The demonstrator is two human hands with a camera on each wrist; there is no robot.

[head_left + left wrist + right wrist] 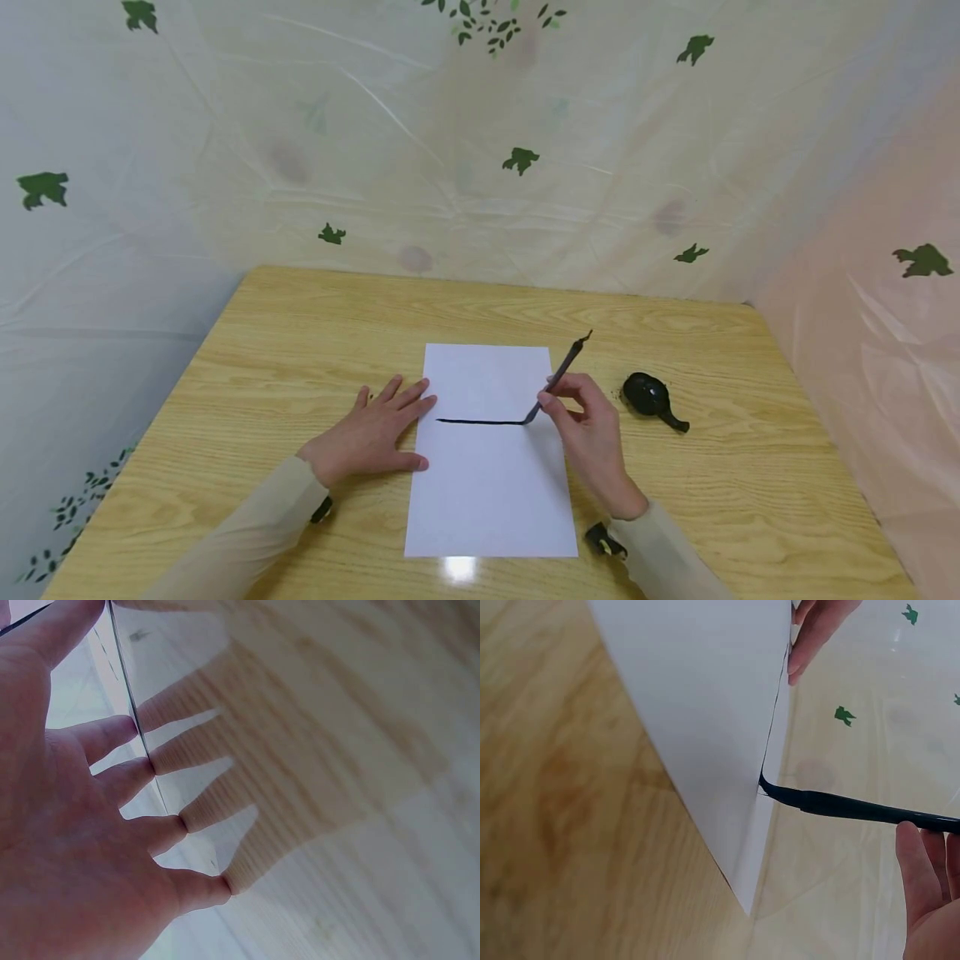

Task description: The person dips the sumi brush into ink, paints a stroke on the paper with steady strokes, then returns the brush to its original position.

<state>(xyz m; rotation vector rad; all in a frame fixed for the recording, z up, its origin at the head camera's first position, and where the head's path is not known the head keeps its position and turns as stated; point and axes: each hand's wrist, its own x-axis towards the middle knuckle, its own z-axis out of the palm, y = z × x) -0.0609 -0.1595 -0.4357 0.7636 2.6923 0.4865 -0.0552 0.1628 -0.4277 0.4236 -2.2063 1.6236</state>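
A sheet of white paper (pixel 487 500) lies on the wooden table, with a black ink line (pixel 480 422) running across its middle. My right hand (pixel 596 442) pinches a dark writing brush (pixel 564 368), tilted with its upper end away to the right. In the right wrist view the bent bristles of the brush (pixel 840 805) press on the paper at the line's right end. My left hand (pixel 375 440) rests palm down with fingers spread, its fingertips and thumb on the paper's left edge. The left wrist view shows that hand (pixel 82 810) from the palm side.
Right of the paper sits a glossy black, round-bodied thing (pixel 645 393) with a narrow neck, dark specks beside it. The wooden table (pixel 315 317) ends at a pale curtain (pixel 450 200) with green bird shapes behind and at both sides.
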